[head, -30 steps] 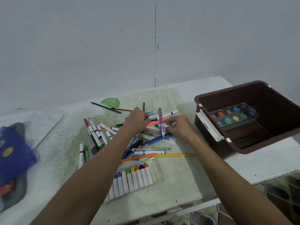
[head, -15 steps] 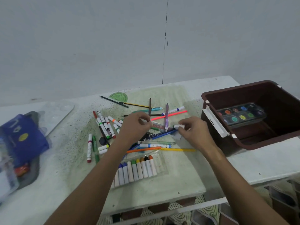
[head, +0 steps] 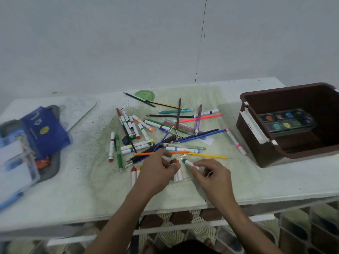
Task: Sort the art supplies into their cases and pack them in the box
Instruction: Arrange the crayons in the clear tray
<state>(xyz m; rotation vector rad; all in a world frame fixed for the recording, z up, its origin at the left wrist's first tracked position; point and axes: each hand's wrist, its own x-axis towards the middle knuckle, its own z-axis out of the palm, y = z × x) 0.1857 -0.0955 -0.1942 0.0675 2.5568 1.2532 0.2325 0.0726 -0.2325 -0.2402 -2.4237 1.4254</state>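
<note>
Now right hand [head: 211,176] pinches green-tipped crayon [head: 188,162], near table edge [head: 275,199].

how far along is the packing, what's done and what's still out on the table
Early stage. Done: only the watercolour paint palette sits inside the brown plastic box. In hand: the right hand pinches a green-tipped white crayon at the clear plastic crayon case, where the left hand also works. Left: the scattered pile of markers, pencils and pens, plus the blue fabric pouch.

Head-worn view, down over table [head: 275,189]
</note>
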